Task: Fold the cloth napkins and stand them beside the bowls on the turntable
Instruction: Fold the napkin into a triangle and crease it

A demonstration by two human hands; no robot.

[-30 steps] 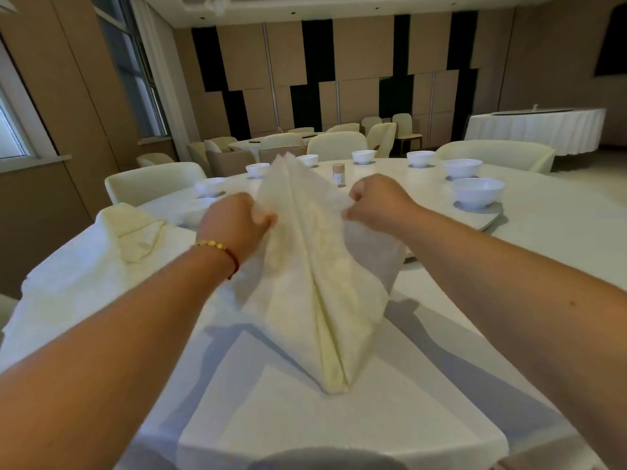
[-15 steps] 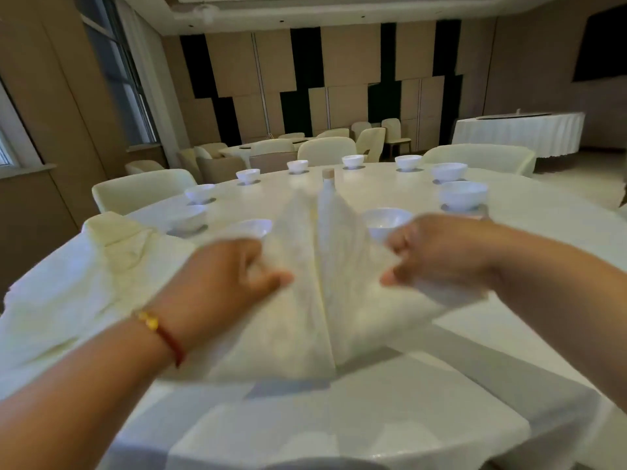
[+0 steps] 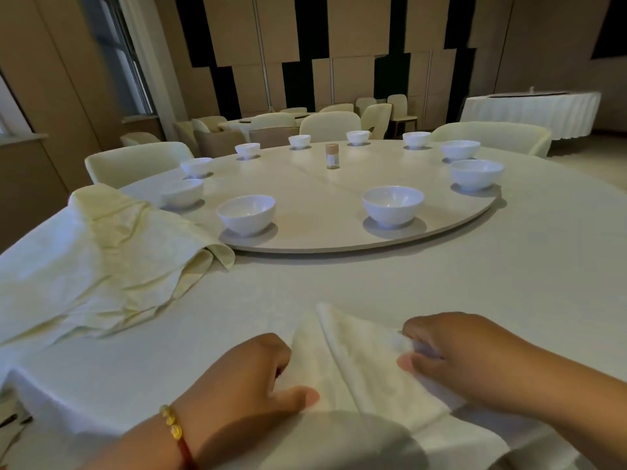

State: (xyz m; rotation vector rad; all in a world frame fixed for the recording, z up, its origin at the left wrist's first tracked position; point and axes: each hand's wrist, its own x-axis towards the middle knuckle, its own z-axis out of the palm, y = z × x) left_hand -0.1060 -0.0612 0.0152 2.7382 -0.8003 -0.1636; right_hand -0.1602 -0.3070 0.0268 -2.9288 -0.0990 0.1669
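Both hands, left hand (image 3: pixel 258 371) and right hand (image 3: pixel 451 354), pinch the napkin (image 3: pixel 353 364) flat on the surface (image 3: pixel 441 283) to crease its fold, short of the bowls (image 3: pixel 393 205) ringing the turntable (image 3: pixel 322 212).

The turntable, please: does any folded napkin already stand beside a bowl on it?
No, the turntable carries only bowls and a small jar; both hands hold the napkin down on the tablecloth.

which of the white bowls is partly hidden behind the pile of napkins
The bowl at the turntable's left edge: the heap of unfolded napkins covers its lower left side. Every other bowl, like the near-left one, shows whole.
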